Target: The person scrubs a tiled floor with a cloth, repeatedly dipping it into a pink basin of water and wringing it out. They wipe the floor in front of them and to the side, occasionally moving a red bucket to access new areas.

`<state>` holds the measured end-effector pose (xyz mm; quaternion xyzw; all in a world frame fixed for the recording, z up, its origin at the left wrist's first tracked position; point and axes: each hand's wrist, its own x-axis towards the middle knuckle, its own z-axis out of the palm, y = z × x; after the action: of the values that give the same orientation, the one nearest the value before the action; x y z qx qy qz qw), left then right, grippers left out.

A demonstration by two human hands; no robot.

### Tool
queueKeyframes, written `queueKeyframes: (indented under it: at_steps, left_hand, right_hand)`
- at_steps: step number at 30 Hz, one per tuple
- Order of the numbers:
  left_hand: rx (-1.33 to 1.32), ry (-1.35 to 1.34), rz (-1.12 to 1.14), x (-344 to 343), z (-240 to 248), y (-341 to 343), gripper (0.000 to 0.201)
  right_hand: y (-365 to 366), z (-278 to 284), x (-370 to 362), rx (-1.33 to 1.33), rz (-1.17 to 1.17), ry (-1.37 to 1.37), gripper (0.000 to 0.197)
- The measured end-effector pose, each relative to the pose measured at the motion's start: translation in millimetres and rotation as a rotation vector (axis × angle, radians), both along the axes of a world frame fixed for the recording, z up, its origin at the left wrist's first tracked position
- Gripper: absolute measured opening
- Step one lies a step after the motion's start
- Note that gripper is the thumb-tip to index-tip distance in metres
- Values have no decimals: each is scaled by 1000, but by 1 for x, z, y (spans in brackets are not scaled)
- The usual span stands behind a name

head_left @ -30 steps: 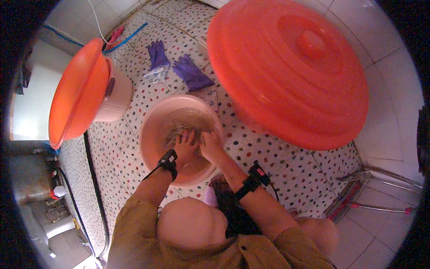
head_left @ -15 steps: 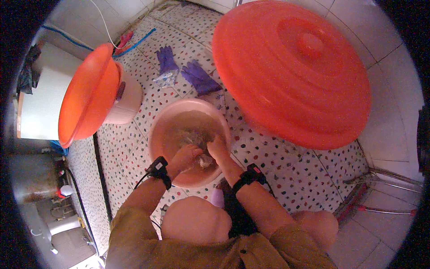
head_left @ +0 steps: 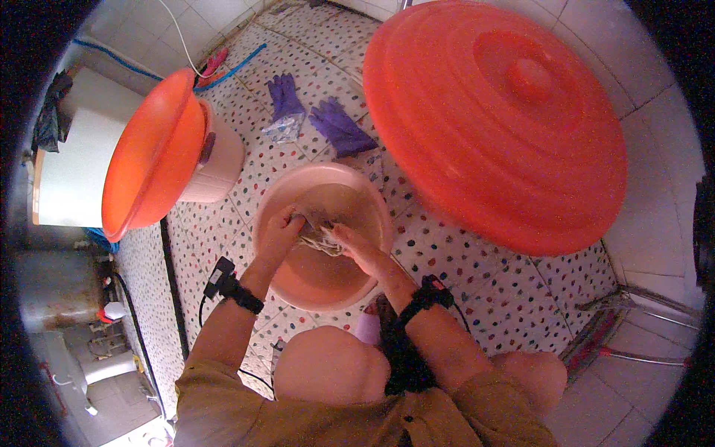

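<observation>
A pink basin [head_left: 266, 279] of cloudy brownish water stands on the floor in front of me. Over it, both hands hold a limp, grey-beige stringy thing [head_left: 322, 243]; its exact kind is not clear. My left hand [head_left: 280, 229] is closed on its left end, thumb and fingers pinched together. On the right side, my right hand [head_left: 356, 246] grips the same thing between thumb and fingers. Pale strands hang between the two hands, above or at the water; which of these I cannot tell.
A large red round lid [head_left: 491, 127] looms at the right. Two purple rubber gloves [head_left: 341, 128] lie on the spotted tile floor [head_left: 439, 276] beyond the basin. An orange basin [head_left: 156, 149] leans on a pale pink bucket [head_left: 220, 167] at the left. Metal rods [head_left: 648, 354] lie by the right wall.
My left hand has moved left and farther from me, and my right hand has shifted slightly. The stringy thing, mostly in the water before, now shows stretched between my hands.
</observation>
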<state>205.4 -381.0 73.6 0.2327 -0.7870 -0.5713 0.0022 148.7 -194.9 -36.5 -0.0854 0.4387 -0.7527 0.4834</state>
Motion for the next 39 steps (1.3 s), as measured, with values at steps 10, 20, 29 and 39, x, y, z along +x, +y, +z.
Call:
queueKeyframes:
  at_steps: [10,20,29,39]
  left_hand:
    - [-453,-256,-58,-45,-11,-62,30]
    - [-1169,-201,-639,50,-160,36,44]
    - [-1152,-91,-1172,76,-178,12,41]
    - [92,-423,242,97,-167,-13,31]
  right_hand:
    - [-21,-34,21,448,-122,367,40]
    - [-4,-15,6,850,-235,805,60]
    - [-10,-19,3,830,-321,716,63]
    - [-18,-29,19,1041,-71,859,29]
